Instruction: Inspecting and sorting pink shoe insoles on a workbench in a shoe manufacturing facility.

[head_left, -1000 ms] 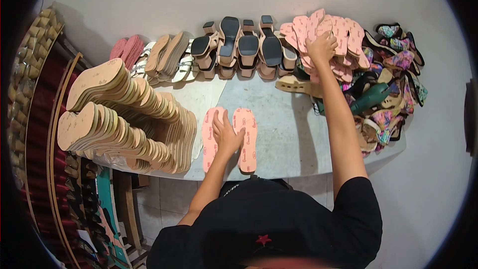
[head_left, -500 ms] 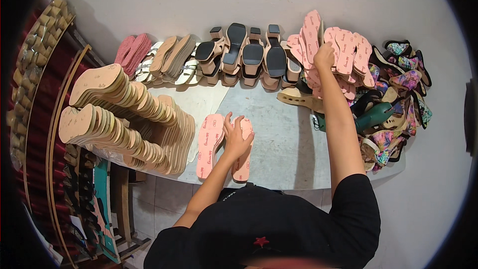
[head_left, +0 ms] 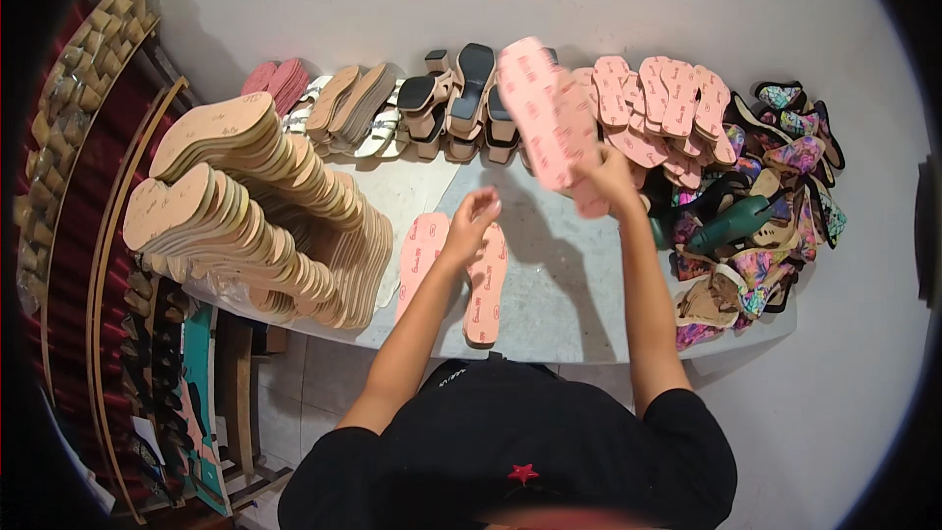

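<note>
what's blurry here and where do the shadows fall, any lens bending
Head view: the pink insoles held up in the right hand are smeared by motion blur, while the two pink insoles lying flat look sharp. Both forearms cast soft shadows on the grey table. The fisheye lens bows the stacked tan soles and darkens the rim of the picture.

Bright, even indoor light falls from above and somewhat right of the table, throwing soft shadows leftward behind the tan soles onto the wall. No glare on the table. The right hand and its pink insoles are motion-blurred; the rest is sharp. Fisheye bending curves the rack left of the table, and black vignette fills the corners.
</note>
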Motion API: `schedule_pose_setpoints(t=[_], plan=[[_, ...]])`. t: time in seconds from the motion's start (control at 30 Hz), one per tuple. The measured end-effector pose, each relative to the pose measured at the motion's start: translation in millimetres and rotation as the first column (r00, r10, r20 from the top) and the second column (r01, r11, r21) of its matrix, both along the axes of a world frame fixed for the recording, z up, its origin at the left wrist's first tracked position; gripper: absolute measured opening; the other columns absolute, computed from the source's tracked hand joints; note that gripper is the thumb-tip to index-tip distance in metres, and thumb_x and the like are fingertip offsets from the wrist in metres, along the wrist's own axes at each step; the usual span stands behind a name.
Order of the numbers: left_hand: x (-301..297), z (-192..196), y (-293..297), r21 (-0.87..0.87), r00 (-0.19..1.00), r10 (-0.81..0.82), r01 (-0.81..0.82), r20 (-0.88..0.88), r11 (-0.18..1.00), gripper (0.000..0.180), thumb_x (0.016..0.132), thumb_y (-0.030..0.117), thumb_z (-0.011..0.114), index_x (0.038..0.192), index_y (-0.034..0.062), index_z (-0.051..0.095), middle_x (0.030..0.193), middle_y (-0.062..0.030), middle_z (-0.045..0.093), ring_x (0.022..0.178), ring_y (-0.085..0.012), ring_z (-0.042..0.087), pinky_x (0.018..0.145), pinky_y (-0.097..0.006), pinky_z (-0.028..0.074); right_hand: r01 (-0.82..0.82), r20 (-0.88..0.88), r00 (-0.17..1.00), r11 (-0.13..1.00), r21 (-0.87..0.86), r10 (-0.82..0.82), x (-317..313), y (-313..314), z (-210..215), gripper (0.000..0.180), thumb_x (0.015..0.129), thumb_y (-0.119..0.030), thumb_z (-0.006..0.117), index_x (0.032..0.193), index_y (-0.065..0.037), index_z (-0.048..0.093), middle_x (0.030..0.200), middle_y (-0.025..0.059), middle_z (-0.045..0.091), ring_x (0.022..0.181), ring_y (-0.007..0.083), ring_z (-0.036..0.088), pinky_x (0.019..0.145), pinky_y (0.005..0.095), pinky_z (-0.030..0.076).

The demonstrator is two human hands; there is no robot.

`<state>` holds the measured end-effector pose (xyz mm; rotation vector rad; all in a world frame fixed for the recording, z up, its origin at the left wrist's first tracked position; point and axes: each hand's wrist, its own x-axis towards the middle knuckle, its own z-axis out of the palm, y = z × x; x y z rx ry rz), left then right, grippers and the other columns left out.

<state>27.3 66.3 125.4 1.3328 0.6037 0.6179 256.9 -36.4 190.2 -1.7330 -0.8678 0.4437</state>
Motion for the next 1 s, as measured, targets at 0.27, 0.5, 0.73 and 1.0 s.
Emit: schedule_pose_setpoints(t=[0.27, 0.5, 0.73, 1.0], plan=[[-10, 3, 7, -0.301, 0.843, 0.12, 0.051, 0.524, 0.952, 0.037, 0.088, 0.004, 0.045, 0.122, -0.0013, 0.035, 0.116, -0.0166, 0.052, 0.098, -0.0256, 0.058, 0.085, -0.038, 0.049, -0.142, -0.306, 0.936, 0.982, 0.125, 0.174, -112, -42, -39, 0.028, 0.071, -0.009, 0.066, 0.095, 0.005, 0.061, 0.083, 0.0068, 0.063, 0.071, 0.01, 0.057, 0.065, 0.0257, 0.048], [-51, -1, -21, -0.288, 0.911, 0.019, 0.11, 0.411, 0.951, 0.041, 0.088, 0.001, 0.039, 0.127, 0.0027, 0.027, 0.12, -0.0211, 0.048, 0.098, -0.0301, 0.058, 0.082, -0.038, 0.051, 0.032, -0.39, 0.912, 0.926, 0.375, 0.126, -137, -51, -39, 0.038, 0.084, -0.005, 0.056, 0.118, 0.005, 0.043, 0.092, 0.0088, 0.061, 0.078, 0.01, 0.058, 0.066, 0.0221, 0.048], [-61, -10, -35, -0.374, 0.903, 0.084, 0.089, 0.421, 0.923, 0.039, 0.09, 0.009, 0.047, 0.126, 0.0033, 0.034, 0.121, -0.0088, 0.048, 0.107, -0.015, 0.049, 0.09, -0.03, 0.041, 0.033, -0.423, 0.893, 0.914, 0.404, 0.155, -170, -41, -60, 0.043, 0.087, -0.003, 0.049, 0.126, 0.005, 0.031, 0.097, 0.0156, 0.061, 0.08, 0.013, 0.06, 0.068, 0.0246, 0.049], [-111, -23, -7, -0.093, 0.959, 0.284, -0.284, -0.016, 0.954, 0.05, 0.081, 0.002, 0.054, 0.124, -0.0003, 0.03, 0.114, -0.0184, 0.05, 0.1, -0.0207, 0.054, 0.083, -0.03, 0.045, 0.192, -0.331, 0.927, 0.981, 0.017, -0.176, -182, -40, -96, 0.043, 0.08, -0.001, 0.049, 0.121, 0.003, 0.037, 0.102, 0.0191, 0.057, 0.093, 0.0199, 0.056, 0.078, 0.031, 0.046]])
